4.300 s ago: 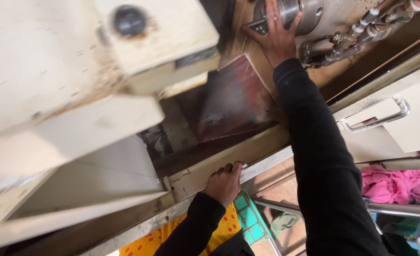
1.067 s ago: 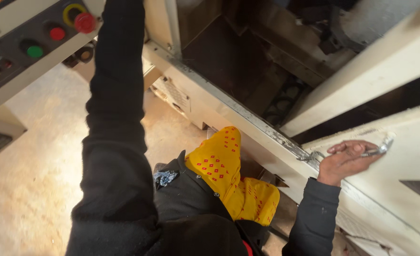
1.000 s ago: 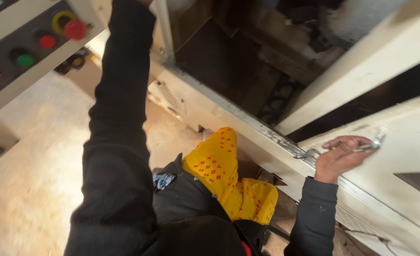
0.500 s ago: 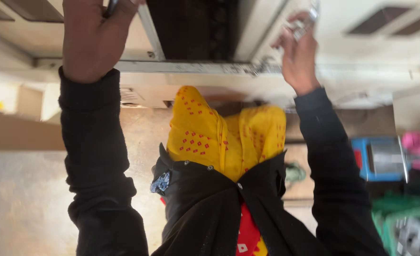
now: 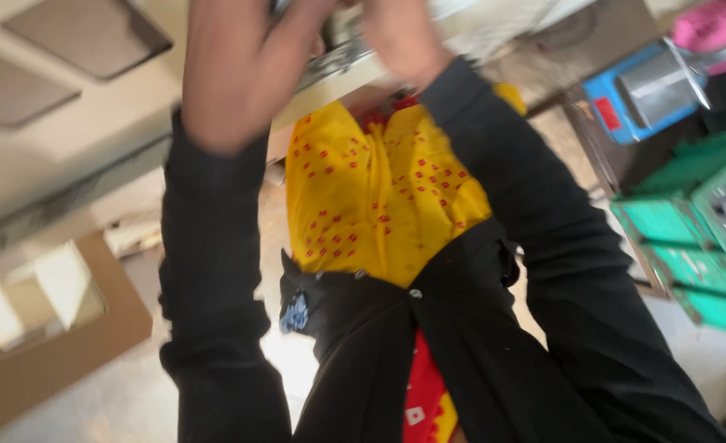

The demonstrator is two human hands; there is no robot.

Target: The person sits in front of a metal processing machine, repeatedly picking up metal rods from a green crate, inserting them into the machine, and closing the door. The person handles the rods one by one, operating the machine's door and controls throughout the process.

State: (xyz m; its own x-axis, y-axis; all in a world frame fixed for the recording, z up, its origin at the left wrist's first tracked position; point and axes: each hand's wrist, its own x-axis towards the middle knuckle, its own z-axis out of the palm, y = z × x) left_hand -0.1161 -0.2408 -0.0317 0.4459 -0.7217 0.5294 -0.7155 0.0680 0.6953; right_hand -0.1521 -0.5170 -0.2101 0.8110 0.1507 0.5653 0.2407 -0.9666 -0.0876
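Observation:
Both my arms, in black sleeves, reach up to a cream machine panel (image 5: 68, 131). My left hand (image 5: 240, 74) is raised at the top middle, its back toward me and its fingers cut off by the frame edge. My right hand (image 5: 404, 37) is close beside it, blurred, next to a metal fitting (image 5: 338, 53) on the panel's edge. Whether either hand grips anything is hidden. Below hangs my yellow cloth with red dots (image 5: 379, 189) over a black jacket (image 5: 429, 344).
An open cardboard box (image 5: 59, 328) lies on the concrete floor at the lower left. Green plastic crates (image 5: 691, 238) stand at the right, with a blue box (image 5: 634, 90) and pink cloth (image 5: 712, 25) behind them.
The view has swung and tilted. My two hands, earlier apart on the machine front, have come close together at the top of the frame, and everything is motion-blurred.

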